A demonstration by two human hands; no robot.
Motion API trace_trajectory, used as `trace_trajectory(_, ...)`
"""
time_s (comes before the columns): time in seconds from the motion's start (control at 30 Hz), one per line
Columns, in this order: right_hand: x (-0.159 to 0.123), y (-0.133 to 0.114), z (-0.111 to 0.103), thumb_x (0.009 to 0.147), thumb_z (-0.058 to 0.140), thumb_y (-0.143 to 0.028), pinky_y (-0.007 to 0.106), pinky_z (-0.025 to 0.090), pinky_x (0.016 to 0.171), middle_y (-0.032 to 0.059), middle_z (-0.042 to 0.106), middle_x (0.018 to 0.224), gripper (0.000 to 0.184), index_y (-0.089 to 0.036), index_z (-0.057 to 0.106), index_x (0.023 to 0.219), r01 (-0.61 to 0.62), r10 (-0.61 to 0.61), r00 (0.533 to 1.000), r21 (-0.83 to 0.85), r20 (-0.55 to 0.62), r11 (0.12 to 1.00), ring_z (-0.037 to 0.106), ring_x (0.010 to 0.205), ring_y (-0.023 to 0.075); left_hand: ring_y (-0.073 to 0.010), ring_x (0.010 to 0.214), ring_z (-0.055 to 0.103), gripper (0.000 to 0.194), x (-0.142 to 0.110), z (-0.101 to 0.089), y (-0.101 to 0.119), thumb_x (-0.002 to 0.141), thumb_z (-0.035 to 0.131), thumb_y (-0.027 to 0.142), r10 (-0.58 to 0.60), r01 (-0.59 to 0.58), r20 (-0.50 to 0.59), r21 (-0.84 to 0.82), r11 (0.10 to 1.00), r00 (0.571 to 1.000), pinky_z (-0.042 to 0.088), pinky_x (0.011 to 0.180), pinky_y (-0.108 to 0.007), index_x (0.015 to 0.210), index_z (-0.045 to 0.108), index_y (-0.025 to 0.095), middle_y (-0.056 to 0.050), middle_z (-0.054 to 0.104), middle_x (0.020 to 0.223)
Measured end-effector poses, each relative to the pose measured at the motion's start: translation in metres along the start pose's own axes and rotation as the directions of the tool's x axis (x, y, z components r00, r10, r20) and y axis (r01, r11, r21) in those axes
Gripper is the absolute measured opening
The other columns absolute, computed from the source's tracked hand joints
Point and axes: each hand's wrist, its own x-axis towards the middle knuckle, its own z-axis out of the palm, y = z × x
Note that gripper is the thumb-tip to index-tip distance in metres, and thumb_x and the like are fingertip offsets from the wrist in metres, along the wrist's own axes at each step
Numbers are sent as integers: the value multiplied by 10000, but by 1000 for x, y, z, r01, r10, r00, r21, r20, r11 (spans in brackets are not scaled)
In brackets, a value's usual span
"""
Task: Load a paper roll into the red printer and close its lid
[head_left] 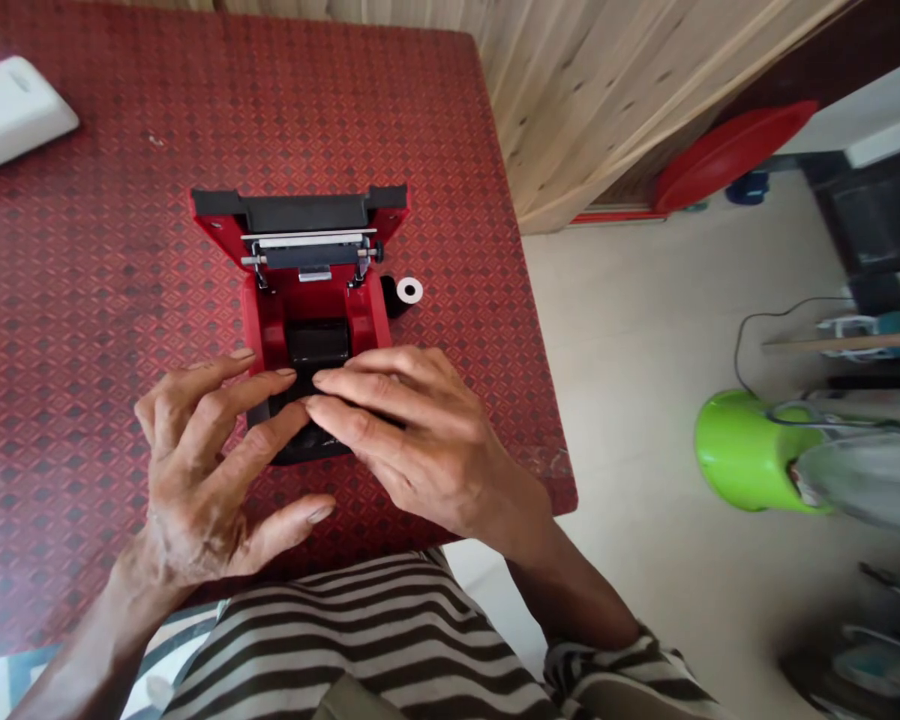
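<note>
A small red and black printer point(300, 290) with its lid swung open stands on a table covered with a red patterned cloth point(82, 300). My left hand point(210, 470) lies over the machine's front left, its fingers spread and stretched, fingertips touching the black front part. My right hand point(405, 440) covers the front right, fingers flat and together, tips meeting the left fingertips at the black compartment. Neither hand grips anything that I can see. A small white paper roll point(409, 291) lies just right of the printer.
A white flat object point(11, 110) lies at the table's far left corner. To the right, the floor holds a green fan base point(750, 455), cables and a red tub point(727, 150) against a wooden wall. The table's right edge is close to the printer.
</note>
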Motion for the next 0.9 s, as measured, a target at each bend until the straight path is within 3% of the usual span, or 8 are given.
trace_trajectory(0.17, -7, -3, 2, 992, 625, -159, 388, 512, 860, 0, 809, 1096, 130, -217, 725, 1054, 12, -18, 994, -58, -105, 998, 678, 1060, 188, -439, 1235, 589, 663, 2, -1, 3, 853, 615, 666, 29, -29, 8, -8, 1000, 1000, 418, 1016, -647, 1419, 621, 319, -114, 710, 1262)
trace_trajectory(0.3, -8, -2, 3, 999, 612, -154, 361, 508, 853, -8, 806, 1065, 124, -226, 711, 1023, 19, -26, 995, -71, -98, 997, 688, 1009, 172, -407, 1235, 604, 605, 15, -8, -2, 895, 550, 681, 10, -8, 20, -83, 997, 1000, 434, 1051, -635, 1391, 645, 347, -87, 699, 1278)
trace_trajectory(0.47, -11, -5, 1, 988, 633, -174, 378, 530, 891, 49, 796, 1125, 129, -173, 707, 1094, 53, -59, 997, -116, -52, 992, 689, 1024, 188, -369, 1333, 534, 614, 54, -25, -18, 916, 560, 629, -24, 15, -141, -68, 998, 990, 395, 1188, -615, 1418, 638, 285, -69, 585, 1450)
trace_trajectory(0.57, -14, -8, -2, 996, 609, -155, 379, 547, 939, 84, 783, 1182, 187, -134, 704, 1155, 86, -94, 994, -148, -50, 985, 689, 1064, 201, -334, 1470, 420, 692, 80, -31, -25, 965, 446, 651, -9, 10, -59, 16, 1000, 998, 319, 1273, -540, 1527, 508, 252, -45, 489, 1561)
trace_trajectory(0.67, -17, -10, -3, 1004, 581, -132, 384, 560, 957, 108, 776, 1193, 215, -102, 700, 1180, 117, -125, 992, -199, -28, 973, 689, 1081, 217, -339, 1467, 422, 758, 93, -32, -28, 1026, 322, 624, -9, 2, 76, 102, 995, 997, 311, 1243, -568, 1583, 381, 114, -143, 497, 1552)
trace_trajectory(0.73, -18, -10, -3, 1004, 581, -132, 385, 569, 952, 119, 775, 1188, 207, -92, 705, 1166, 125, -134, 991, -227, -25, 966, 687, 1076, 221, -349, 1407, 479, 761, 92, -31, -27, 1038, 323, 607, 1, -11, 110, 94, 996, 994, 349, 1190, -586, 1577, 365, 71, -177, 568, 1471)
trace_trajectory(0.9, -20, -8, 0, 1015, 548, -142, 374, 563, 868, 124, 781, 1151, 213, -83, 721, 1123, 157, -178, 983, -277, -50, 948, 680, 1023, 231, -326, 1256, 569, 637, 63, -28, -13, 1033, 408, 529, 41, -43, 83, 20, 999, 996, 416, 1088, -520, 1516, 493, 123, -167, 634, 1333)
